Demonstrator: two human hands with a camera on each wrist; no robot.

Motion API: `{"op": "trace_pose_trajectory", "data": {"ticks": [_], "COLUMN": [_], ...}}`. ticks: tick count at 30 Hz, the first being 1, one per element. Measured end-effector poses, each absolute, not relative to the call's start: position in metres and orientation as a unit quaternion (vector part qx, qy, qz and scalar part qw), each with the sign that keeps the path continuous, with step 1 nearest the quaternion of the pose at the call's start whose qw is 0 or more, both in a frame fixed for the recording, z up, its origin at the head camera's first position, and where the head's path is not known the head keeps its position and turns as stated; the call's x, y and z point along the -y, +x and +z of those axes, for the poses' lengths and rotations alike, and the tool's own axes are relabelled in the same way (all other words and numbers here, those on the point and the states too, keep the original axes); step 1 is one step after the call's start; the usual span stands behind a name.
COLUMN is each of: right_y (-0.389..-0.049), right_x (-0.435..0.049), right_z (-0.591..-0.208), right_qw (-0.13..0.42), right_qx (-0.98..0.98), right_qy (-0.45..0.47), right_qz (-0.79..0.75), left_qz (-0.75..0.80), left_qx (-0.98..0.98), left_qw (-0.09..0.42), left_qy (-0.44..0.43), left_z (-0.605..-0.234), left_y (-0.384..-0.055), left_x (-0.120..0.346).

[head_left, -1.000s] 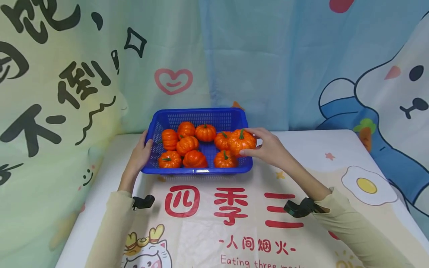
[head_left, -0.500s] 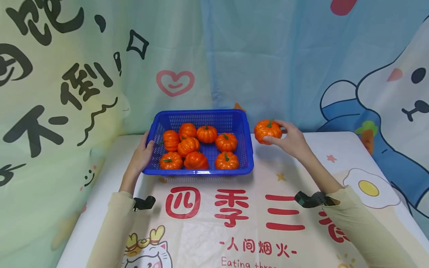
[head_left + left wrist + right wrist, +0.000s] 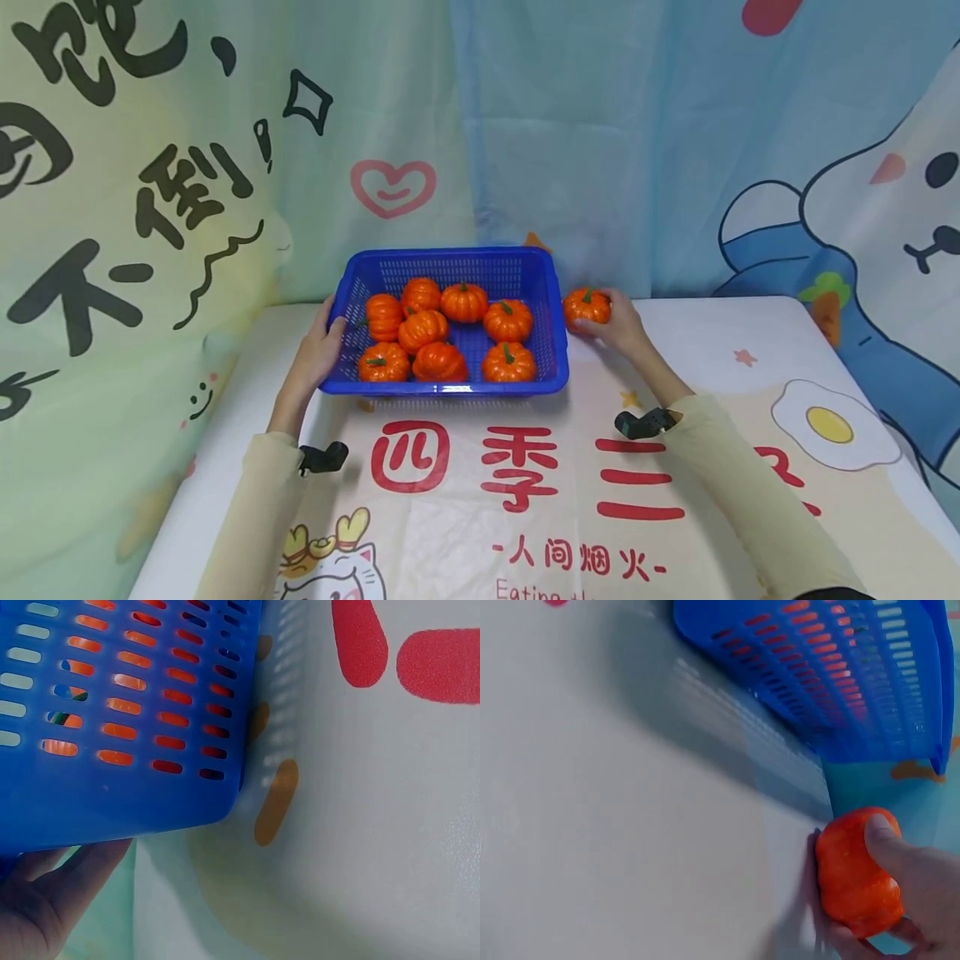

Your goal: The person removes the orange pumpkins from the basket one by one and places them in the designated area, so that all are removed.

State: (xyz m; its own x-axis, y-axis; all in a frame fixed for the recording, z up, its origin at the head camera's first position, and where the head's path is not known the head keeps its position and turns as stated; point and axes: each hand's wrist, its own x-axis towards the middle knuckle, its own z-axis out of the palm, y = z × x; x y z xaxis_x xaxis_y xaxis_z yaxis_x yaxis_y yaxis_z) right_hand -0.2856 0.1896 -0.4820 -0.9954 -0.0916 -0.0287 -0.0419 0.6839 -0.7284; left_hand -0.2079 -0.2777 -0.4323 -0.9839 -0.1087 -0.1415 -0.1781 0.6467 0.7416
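Note:
A blue plastic basket (image 3: 480,388) with slotted walls stands on the table, holding several small orange pumpkins (image 3: 465,302) with green stems. My left hand (image 3: 318,354) grips the basket's left side, thumb over the rim; in the left wrist view its fingers (image 3: 82,877) show past the basket's edge. To the right of the basket, my right hand (image 3: 621,325) holds another orange pumpkin (image 3: 587,307) between thumb and fingers. The right wrist view shows this pumpkin (image 3: 859,874) low at the tabletop, with the thumb (image 3: 881,834) on its upper side.
A printed cloth (image 3: 465,533) with red characters and a fried egg drawing (image 3: 832,425) covers much of the white table (image 3: 705,333). Behind the basket hangs a patterned curtain (image 3: 555,150). Each wrist carries a small black camera (image 3: 641,422).
My right hand has carried the pumpkin out of the basket to the right, then lowered it toward the table beside the basket. The left hand stays on the basket's side.

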Motion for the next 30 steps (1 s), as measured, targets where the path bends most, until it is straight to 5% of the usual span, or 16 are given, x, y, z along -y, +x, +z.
{"op": "trace_pose_trajectory", "data": {"ticks": [30], "right_y": [-0.2877], "right_x": [-0.1920], "right_z": [-0.4778], "right_qw": [0.063], "right_qx": [-0.925], "right_qy": [-0.043], "right_qz": [-0.373], "left_qz": [0.401], "left_qx": [-0.912], "left_qw": [0.033], "left_qy": [-0.077], "left_z": [-0.4280], "left_y": [-0.2059], "left_x": [0.2767]}}
